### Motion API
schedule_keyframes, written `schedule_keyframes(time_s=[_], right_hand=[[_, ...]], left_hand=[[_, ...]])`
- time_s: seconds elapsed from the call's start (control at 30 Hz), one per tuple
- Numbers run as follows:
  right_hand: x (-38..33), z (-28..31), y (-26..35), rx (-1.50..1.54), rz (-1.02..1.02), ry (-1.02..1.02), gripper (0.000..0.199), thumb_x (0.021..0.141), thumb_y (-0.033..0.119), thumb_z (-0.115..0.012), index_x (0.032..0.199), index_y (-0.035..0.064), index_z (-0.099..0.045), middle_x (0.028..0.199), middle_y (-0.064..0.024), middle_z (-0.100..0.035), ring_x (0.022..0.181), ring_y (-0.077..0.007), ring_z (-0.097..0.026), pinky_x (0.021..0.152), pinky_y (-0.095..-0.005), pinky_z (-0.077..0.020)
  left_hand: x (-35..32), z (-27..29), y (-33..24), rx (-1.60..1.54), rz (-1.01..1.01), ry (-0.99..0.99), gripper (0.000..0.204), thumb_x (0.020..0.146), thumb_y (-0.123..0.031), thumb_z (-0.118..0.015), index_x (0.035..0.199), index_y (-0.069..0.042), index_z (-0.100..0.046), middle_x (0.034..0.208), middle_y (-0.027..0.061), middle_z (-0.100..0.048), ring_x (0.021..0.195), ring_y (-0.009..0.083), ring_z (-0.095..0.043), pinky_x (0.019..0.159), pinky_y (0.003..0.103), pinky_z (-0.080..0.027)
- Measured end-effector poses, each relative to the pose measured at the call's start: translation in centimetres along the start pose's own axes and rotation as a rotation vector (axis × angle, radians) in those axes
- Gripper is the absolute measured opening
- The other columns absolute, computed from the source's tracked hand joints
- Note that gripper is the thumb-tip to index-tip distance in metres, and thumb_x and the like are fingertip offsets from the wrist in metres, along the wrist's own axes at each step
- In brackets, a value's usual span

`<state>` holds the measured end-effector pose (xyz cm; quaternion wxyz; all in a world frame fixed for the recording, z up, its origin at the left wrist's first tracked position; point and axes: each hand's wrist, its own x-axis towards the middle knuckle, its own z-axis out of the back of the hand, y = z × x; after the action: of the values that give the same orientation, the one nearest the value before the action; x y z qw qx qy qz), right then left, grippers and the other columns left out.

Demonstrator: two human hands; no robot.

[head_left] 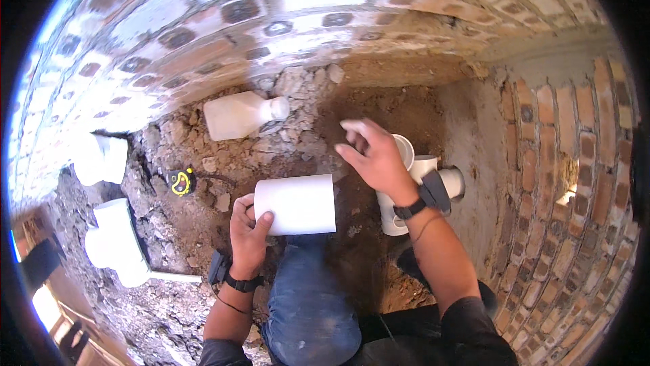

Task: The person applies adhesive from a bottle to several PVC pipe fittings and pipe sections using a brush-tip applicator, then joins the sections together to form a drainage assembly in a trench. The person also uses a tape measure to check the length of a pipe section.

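My left hand (248,233) grips the left end of a short, wide white plastic pipe piece (298,203), held level above my knee in blue jeans (308,291). My right hand (371,156) hovers to the right of the pipe, fingers loosely spread, with a small pale thing at the fingertips that I cannot make out. Just beneath and beside that hand sits a white pipe junction fitting (423,176) on the dirt floor, its open sockets facing up and to the right.
Brick walls (562,163) enclose a dirt pit. A white plastic bottle (240,114) lies on rubble at the back. A yellow-and-black tape measure (181,182) lies left of the pipe. Larger white pipe fittings (115,237) sit at the left, and another (101,157) sits above them.
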<state>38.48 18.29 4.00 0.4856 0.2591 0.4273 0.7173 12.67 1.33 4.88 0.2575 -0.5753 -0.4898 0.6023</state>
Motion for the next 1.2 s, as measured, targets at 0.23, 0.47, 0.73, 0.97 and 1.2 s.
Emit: schedule_keyframes(time_s=[0.23,0.47,0.73,0.97,1.2], right_hand=[[10.0,-5.6,2.6,-0.280,0.341,0.085,0.056,0.079,0.016,-0.079,0.130,0.0024,-0.059,0.122,-0.0199,-0.062,0.117,-0.0399,-0.058,0.104,-0.0451,-0.0460],[10.6,-5.6,2.0,-0.347,0.420,0.095,0.048,0.079,0.016,-0.078,0.121,0.0002,-0.062,0.113,-0.0204,-0.065,0.108,-0.0404,-0.061,0.099,-0.0465,-0.0486],[10.3,-6.8,2.3,-0.177,0.359,0.035,0.040,0.080,0.018,-0.073,0.116,0.0024,-0.063,0.107,-0.0219,-0.067,0.099,-0.0425,-0.064,0.088,-0.0473,-0.0527],[10.1,-5.8,2.1,0.153,-0.054,0.065,0.032,0.088,0.019,-0.073,0.115,0.0031,-0.067,0.096,-0.0112,-0.070,0.081,-0.0174,-0.064,0.077,-0.0325,-0.0524],[9.6,-4.5,1.1,0.306,-0.138,-0.022,0.028,0.094,0.020,-0.071,0.114,0.0004,-0.067,0.091,-0.0005,-0.066,0.082,-0.0098,-0.055,0.077,-0.0270,-0.0482]], left_hand=[[-0.3,2.2,1.3,-0.163,0.136,-0.013,0.038,0.100,-0.024,-0.067,0.125,0.005,-0.061,0.118,0.0097,-0.069,0.104,0.0153,-0.065,0.094,0.031,-0.050],[0.3,1.8,2.6,-0.233,0.123,-0.008,0.036,0.102,-0.025,-0.064,0.124,0.003,-0.064,0.115,0.0079,-0.070,0.105,0.0148,-0.064,0.095,0.032,-0.049],[0.5,2.4,3.1,-0.156,0.084,0.016,0.037,0.100,-0.028,-0.065,0.120,0.004,-0.066,0.113,0.0090,-0.071,0.104,0.0173,-0.065,0.095,0.034,-0.048],[0.7,1.9,3.1,-0.146,0.031,0.009,0.029,0.101,-0.023,-0.066,0.116,0.003,-0.069,0.108,0.0050,-0.071,0.099,0.0128,-0.063,0.091,0.030,-0.048],[2.3,1.1,2.2,-0.068,-0.029,0.012,0.031,0.101,-0.023,-0.065,0.117,0.003,-0.069,0.107,0.0039,-0.070,0.099,0.0116,-0.061,0.090,0.030,-0.048]])
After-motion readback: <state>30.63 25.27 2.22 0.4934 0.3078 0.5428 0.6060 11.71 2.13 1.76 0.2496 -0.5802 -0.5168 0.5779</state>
